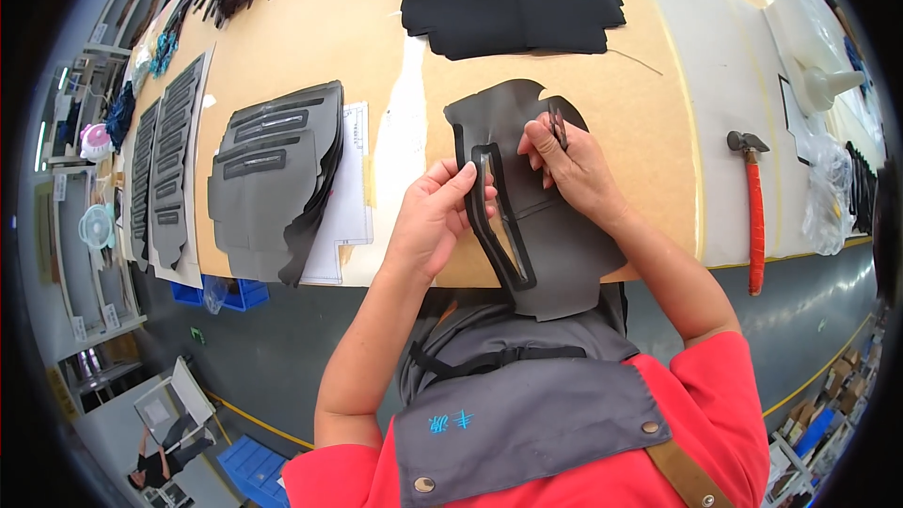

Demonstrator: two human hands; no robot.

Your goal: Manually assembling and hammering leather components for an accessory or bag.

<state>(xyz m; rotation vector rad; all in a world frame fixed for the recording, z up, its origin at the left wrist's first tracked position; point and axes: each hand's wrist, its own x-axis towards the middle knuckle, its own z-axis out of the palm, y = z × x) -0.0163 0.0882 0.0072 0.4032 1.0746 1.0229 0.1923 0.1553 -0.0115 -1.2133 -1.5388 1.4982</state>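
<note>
A dark grey leather-like panel (pixel 562 259) lies across the near table edge, its lower end hanging toward my lap. A long slot framed by a black strip (pixel 508 226) runs along its left side. My left hand (pixel 431 218) pinches the panel at this slot, thumb on top and fingertips showing through the opening. Over the panel's upper right, my right hand (pixel 572 165) is closed on a small dark metal tool (pixel 557 122), which points away from me. The tool's kind is hard to make out, and part of it is hidden by the fingers.
Left of me sit a stack of similar slotted panels (pixel 259 198) on white paper (pixel 353 207) and more panels (pixel 177 165). Black panels (pixel 513 5) lie at the far side. A hammer with a red handle (pixel 755 221) and a plastic bag (pixel 828 193) are on the right.
</note>
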